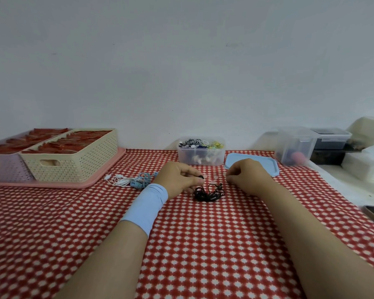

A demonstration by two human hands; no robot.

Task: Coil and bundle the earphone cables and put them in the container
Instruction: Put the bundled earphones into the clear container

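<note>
Fingers [192,169] L: left hand [180,178] pinches earbud end of black earphones [208,192].
Fingers R: right hand [247,176] curled, tips together; can't tell if holding anything.
Black earphones: loose tangle, mid-surface on tablecloth [203,244], btwn both hands.
Container [201,156]: clear, far edge centre, bundled cables inside; blue lid [252,166] just right.
Other sets: white earphones [120,180] + blue earphones [141,180], left of left hand.

We find bare tablecloth [203,244] leading up to the open container [201,158]; the blue lid [252,164] flanks it on the right, and baskets [73,162] crowd the far left.
</note>
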